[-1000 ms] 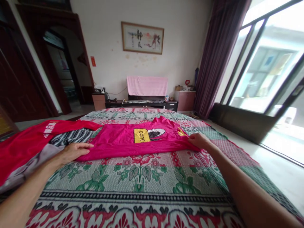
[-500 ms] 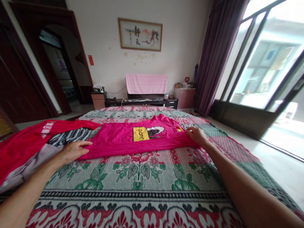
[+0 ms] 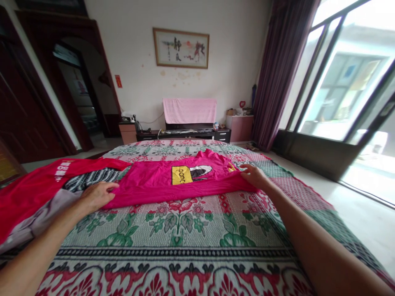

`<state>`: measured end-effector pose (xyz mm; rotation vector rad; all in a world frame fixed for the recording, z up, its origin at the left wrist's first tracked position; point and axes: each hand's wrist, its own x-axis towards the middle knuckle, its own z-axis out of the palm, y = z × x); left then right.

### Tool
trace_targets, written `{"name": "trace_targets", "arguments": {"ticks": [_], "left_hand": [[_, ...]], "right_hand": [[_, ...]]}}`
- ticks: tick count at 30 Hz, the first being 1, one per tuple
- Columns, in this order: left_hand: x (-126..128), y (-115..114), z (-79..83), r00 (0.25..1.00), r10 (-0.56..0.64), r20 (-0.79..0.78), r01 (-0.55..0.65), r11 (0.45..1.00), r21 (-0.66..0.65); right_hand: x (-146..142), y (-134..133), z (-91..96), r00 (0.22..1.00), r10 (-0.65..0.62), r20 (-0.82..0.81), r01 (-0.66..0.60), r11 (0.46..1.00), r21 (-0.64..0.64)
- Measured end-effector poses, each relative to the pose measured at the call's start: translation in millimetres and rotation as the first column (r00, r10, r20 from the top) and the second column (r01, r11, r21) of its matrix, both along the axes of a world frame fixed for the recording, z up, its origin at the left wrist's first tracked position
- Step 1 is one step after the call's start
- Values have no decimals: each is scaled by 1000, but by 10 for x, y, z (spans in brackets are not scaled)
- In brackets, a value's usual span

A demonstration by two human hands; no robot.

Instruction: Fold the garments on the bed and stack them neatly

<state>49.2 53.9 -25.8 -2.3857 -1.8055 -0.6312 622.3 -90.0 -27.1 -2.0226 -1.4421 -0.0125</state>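
Observation:
A bright pink T-shirt (image 3: 154, 172) with a yellow and black print lies sideways on the patterned bed cover (image 3: 182, 242), its near side folded over in a long strip. At the hem end on the left, my left hand (image 3: 97, 196) pinches the corner of the folded strip, its fingers curled in. My right hand (image 3: 254, 177) grips the strip at the shoulder end, beside the neckline, with thumb and fingertips together. Some cloth under both hands is hidden.
Left of the T-shirt lies a red garment (image 3: 37, 181) with white lettering, over a black-and-white patterned cloth (image 3: 92, 177) and a greyish one (image 3: 40, 216). Beyond the bed stands a low cabinet (image 3: 222, 135) below a pink towel (image 3: 189, 110). Glass doors (image 3: 333, 90) are on the right.
The fingers of my left hand have curled in at the hem corner. My right hand stays at the shoulder end, and the T-shirt lies almost the same. The view has shifted slightly.

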Motion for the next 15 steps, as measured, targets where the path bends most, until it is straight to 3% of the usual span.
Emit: {"name": "trace_targets", "arguments": {"ticks": [3, 5, 8, 12, 15], "left_hand": [[405, -126, 170, 989, -142, -32, 144, 987, 64], [843, -250, 251, 949, -308, -66, 313, 944, 102], [1614, -434, 286, 863, -501, -58, 503, 863, 35], [2521, -576, 236, 816, -574, 65, 577, 814, -67], [2977, -590, 177, 787, -602, 139, 616, 781, -103]], "right_hand": [[43, -21, 21, 997, 25, -70, -25, 1000, -5], [60, -38, 43, 992, 60, -111, -64, 998, -27], [55, -62, 74, 980, 111, -168, -120, 992, -47], [37, -128, 142, 965, 138, -223, -165, 981, -103], [52, -221, 230, 946, 169, -276, -218, 963, -157]]}}
